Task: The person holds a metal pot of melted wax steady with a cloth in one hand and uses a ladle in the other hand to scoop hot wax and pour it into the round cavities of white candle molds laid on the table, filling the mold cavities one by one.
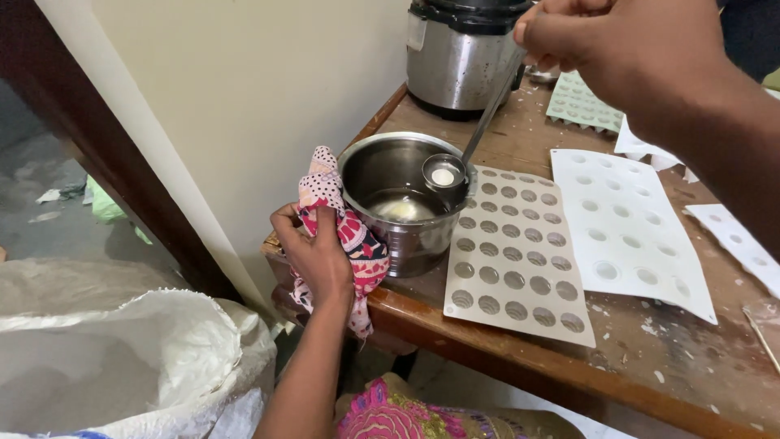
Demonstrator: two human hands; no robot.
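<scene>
My left hand (pixel 317 256) grips a pink patterned cloth (pixel 345 232) pressed against the side of a steel pot (pixel 406 236), which tilts at the table's left corner. A little pale liquid lies in the pot's bottom. My right hand (pixel 626 49) holds the long handle of a small steel ladle (pixel 445 172). The ladle's cup holds white liquid and hangs over the pot's right rim. Right beside the pot lies a beige mould sheet (pixel 520 256) with rows of round cavities.
A wooden table (pixel 617 366) speckled with white drips carries a white mould sheet (pixel 626 232), a greenish mould (pixel 581 102), another white mould (pixel 743 240) and a steel electric cooker (pixel 459 53) at the back. A white sack (pixel 122 366) stands on the floor at left.
</scene>
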